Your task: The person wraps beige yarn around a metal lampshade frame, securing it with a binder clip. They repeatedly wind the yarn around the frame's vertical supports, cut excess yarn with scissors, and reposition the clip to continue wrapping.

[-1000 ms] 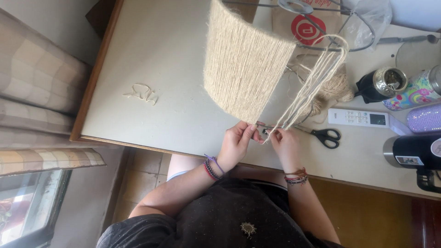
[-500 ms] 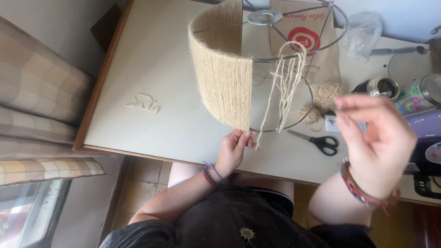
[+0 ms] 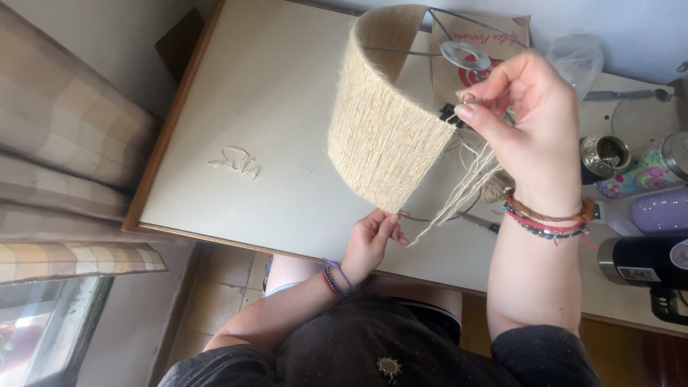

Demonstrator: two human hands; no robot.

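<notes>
twine [image 3: 469,179] runs taut from the right hand [image 3: 527,115], pinched up high, down to the left hand [image 3: 373,240], which pins the strand at the lower rim of the half-wrapped lampshade [image 3: 383,129] on the table [image 3: 272,107]. i'd keep tension even and lay each pass snug beside the last, no gaps.

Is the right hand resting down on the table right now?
No, the right hand is raised above the table, pinching strands of twine beside the twine-wrapped lampshade.
</notes>
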